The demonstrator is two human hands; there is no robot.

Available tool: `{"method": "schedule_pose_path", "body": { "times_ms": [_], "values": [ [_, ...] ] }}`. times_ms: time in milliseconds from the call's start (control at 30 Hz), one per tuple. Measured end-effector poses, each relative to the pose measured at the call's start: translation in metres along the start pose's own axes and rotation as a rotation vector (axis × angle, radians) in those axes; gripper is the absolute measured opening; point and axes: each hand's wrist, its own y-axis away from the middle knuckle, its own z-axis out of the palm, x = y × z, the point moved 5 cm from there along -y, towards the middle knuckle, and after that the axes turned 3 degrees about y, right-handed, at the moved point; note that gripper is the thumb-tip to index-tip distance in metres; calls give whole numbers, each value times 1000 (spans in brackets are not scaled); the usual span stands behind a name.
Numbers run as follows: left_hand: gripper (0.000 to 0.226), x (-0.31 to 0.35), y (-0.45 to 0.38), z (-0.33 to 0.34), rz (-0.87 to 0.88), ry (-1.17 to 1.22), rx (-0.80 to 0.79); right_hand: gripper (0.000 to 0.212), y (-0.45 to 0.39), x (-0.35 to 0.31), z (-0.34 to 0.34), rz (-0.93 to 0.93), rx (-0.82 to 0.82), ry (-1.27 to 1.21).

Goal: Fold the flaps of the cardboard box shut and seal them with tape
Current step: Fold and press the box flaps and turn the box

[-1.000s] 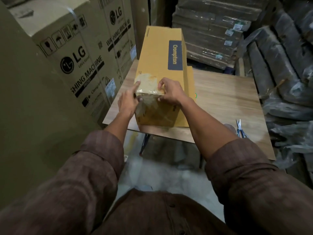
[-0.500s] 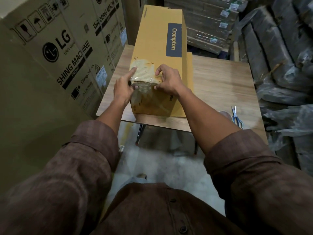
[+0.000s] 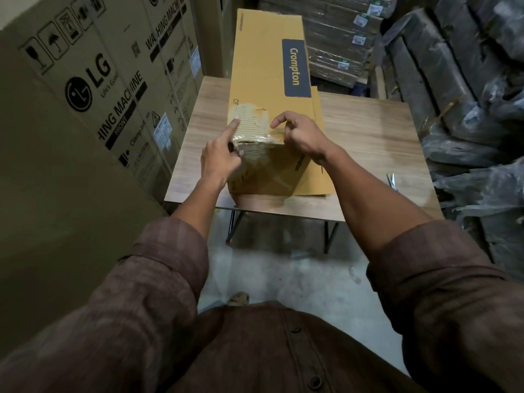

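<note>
A long yellow-brown cardboard box (image 3: 263, 66) with a blue Crompton label lies lengthwise on a wooden table (image 3: 368, 131). Its near end faces me, with the flaps folded shut. Clear tape (image 3: 251, 123) runs over the near top edge and down the end face. My left hand (image 3: 219, 158) is at the box's left near corner; its straight index finger presses the tape's left part on top, the other fingers are bent against the end face. My right hand (image 3: 304, 137) sits on the right near corner, fingers curled over the top edge, index finger arched.
A flat cardboard sheet (image 3: 321, 165) lies under the box. Scissors (image 3: 392, 180) lie near the table's right edge. Tall LG washing machine cartons (image 3: 93, 80) stand close on the left. Plastic-wrapped bundles (image 3: 467, 95) are piled on the right and stacked flat cartons (image 3: 334, 38) behind.
My left index finger has slid farther up along the tape on the box top. My right hand's fingers have curled more, with the index finger lifted. The box has not moved.
</note>
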Motion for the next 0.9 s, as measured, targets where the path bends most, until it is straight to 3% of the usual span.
{"method": "schedule_pose_path", "body": {
  "times_ms": [67,200,333,667,900],
  "values": [
    [79,1,0,-3,0,6,-11,27,0,-2,1,21,-4,-67],
    [77,5,1,-8,3,-9,-37,49,-4,-5,8,-16,39,178],
    [75,4,1,-8,16,-33,-34,56,-8,-5,15,-41,39,336],
    [75,4,-2,-7,-14,-57,0,56,-10,-4,17,28,65,372],
    [88,1,-6,-10,38,-108,-114,59,-6,-10,20,41,120,393]
  ]
}}
